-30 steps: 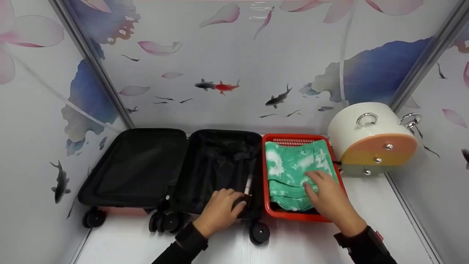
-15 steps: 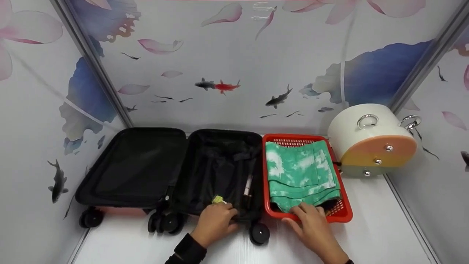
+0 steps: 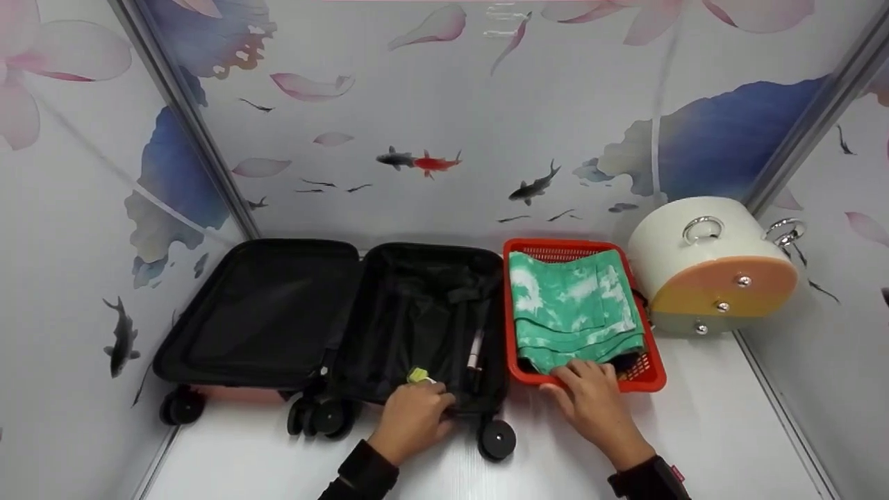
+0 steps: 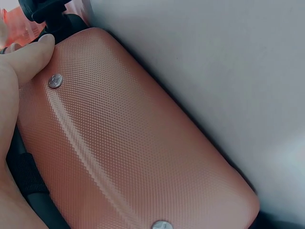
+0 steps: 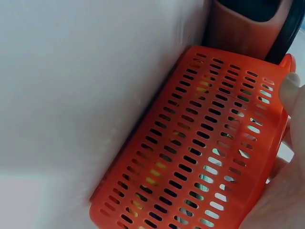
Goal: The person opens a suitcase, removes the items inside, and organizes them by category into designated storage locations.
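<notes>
An open suitcase lies with both black-lined halves facing up. At the front rim of its right half (image 3: 389,312), my left hand (image 3: 414,417) grips the edge, the thumb against the pink ribbed shell (image 4: 128,129). Just beyond those fingers shows a small yellow-green item (image 3: 418,375), its kind unclear. A slim pale tube (image 3: 476,349) lies inside along the right wall. My right hand (image 3: 594,403) holds the front rim of a red perforated basket (image 5: 190,143), thumb outside and fingers over the rim. Folded green-and-white tie-dye cloth (image 3: 573,295) fills the basket; things beneath it are mostly hidden.
A white rounded case (image 3: 684,229) with an orange, yellow and green front and metal rings stands right of the basket. Black wheels (image 3: 497,439) stick out at the suitcase's front. Printed walls (image 3: 444,104) enclose the white surface at the back and sides.
My right hand came off the cloth onto the basket's front rim, and the basket has slid toward the back wall. My left hand went from inside the suitcase to its front edge.
</notes>
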Action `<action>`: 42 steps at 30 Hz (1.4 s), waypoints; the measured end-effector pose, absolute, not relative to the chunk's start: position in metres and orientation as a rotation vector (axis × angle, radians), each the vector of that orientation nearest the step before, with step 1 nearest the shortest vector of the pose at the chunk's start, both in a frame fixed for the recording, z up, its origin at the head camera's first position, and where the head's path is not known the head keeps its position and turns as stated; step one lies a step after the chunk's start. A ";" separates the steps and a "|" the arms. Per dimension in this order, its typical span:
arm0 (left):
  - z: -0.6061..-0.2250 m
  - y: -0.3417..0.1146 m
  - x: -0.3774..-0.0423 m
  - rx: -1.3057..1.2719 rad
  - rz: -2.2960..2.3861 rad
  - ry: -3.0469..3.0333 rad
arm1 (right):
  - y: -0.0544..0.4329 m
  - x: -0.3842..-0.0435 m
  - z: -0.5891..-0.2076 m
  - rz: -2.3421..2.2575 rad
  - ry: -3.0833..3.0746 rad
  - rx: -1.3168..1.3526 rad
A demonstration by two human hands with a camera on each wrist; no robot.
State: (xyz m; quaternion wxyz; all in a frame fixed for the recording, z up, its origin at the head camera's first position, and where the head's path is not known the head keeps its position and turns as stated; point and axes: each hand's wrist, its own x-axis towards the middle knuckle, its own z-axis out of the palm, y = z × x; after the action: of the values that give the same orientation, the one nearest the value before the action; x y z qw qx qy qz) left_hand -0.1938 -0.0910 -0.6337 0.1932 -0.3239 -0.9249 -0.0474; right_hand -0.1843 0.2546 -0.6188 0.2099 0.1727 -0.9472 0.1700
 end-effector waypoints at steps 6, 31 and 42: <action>-0.635 -0.091 -0.194 -0.902 -0.144 -2.590 | 0.259 -0.205 -0.617 0.493 -2.655 0.485; -0.638 -0.091 -0.192 -0.878 -0.182 -2.569 | 0.269 -0.259 -0.613 0.587 -2.619 0.561; -0.637 -0.090 -0.192 -0.876 -0.162 -2.584 | 0.279 -0.259 -0.604 0.679 -2.766 0.465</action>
State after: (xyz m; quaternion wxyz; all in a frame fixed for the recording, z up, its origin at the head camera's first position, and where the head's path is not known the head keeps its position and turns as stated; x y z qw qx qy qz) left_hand -0.1920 -0.0901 -0.6373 0.2027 -0.3140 -0.9257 -0.0580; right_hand -0.2590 0.2792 -0.6041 0.1277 0.1599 -0.9506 0.2334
